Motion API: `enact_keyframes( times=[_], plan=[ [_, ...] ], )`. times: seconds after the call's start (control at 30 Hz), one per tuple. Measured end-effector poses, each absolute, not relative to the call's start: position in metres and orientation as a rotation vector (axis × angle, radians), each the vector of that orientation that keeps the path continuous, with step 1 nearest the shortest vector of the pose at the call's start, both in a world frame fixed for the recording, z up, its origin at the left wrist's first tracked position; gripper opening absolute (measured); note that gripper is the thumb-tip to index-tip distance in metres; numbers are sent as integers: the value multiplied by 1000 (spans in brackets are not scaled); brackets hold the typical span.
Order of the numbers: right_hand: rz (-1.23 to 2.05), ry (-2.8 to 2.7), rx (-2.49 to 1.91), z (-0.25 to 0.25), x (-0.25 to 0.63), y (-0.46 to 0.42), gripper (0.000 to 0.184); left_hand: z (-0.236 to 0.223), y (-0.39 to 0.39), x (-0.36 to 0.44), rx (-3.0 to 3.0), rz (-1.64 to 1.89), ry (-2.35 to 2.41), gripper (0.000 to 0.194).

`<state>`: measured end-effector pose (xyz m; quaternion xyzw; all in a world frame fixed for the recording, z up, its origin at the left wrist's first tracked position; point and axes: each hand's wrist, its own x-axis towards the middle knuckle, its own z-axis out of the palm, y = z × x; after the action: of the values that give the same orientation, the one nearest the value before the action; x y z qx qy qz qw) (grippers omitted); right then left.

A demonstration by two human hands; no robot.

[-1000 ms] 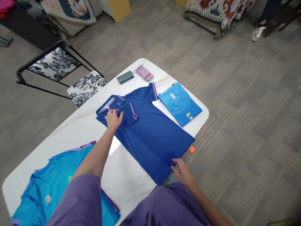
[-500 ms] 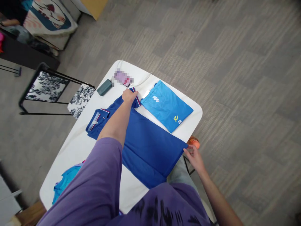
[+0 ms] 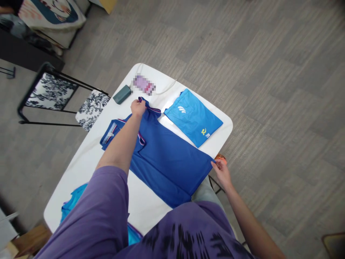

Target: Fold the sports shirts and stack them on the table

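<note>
A dark blue polo shirt [image 3: 167, 158] with red-and-white trim lies spread across the white table [image 3: 88, 158]. My left hand [image 3: 138, 107] is closed on the shirt's far sleeve, lifting it a little near the table's far end. My right hand [image 3: 221, 172] pinches the shirt's bottom corner at the table's right edge. A folded light blue shirt [image 3: 194, 117] with a white and a yellow logo lies beside the polo, to its right.
A grey-green case [image 3: 122, 94] and a blurred pink item [image 3: 144, 84] with a white cable lie at the table's far end. Turquoise clothes [image 3: 72, 201] lie at the near left. A black chair [image 3: 48, 97] with floral cushions stands left. An orange object [image 3: 221, 157] shows by the right edge.
My left hand went from the collar to the far sleeve and took hold of it, now lifting it leftward. My right hand slid along the hem to the right corner and gripped it.
</note>
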<state>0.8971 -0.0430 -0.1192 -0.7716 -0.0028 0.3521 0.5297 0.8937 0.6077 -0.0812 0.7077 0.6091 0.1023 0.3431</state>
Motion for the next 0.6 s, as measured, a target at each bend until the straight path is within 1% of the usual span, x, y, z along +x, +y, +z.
enact_keyframes(
  times=[0.17, 0.27, 0.37, 0.5, 0.6],
  plan=[
    [760, -28, -1818, -96, 877, -42, 49, -45, 626, 815, 1540, 484, 1551, 16],
    [752, -111, -1798, -70, 854, -51, 42, -23, 633, 747, 1370, 587, 1517, 17],
    [745, -323, -1867, -37, 826, -60, 35, -11, 630, 671, 1222, 648, 1512, 22],
    [830, -679, -1951, -1, 777, -64, 27, -23, 619, 576, 1110, 677, 1560, 25],
    [967, -826, -1960, 5, 734, -61, 28, -47, 608, 517, 1044, 688, 1636, 24]
  ],
)
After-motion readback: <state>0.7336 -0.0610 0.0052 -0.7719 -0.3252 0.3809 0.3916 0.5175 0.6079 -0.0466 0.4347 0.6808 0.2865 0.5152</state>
